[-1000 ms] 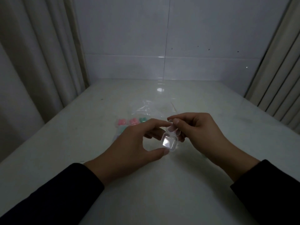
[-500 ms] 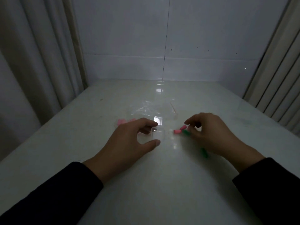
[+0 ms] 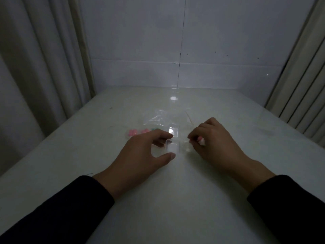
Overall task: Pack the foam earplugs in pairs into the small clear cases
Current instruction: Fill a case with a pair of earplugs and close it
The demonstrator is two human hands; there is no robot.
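Observation:
A small clear case lies open on the white table, its lid flipped back toward the wall. My left hand grips the case between forefinger and thumb. My right hand, just right of the case, has its fingers curled around a pink earplug; only the plug's end shows. Pink earplugs and a green one lie behind my left hand, partly hidden by it.
A crumpled clear plastic bag lies behind the case. A tiled wall closes the back of the table. Curtains hang along the left side and a slatted panel along the right.
The case went from held up in both hands to lying open on the table. My right hand left it, reached the loose earplugs on the right and now holds a pink one.

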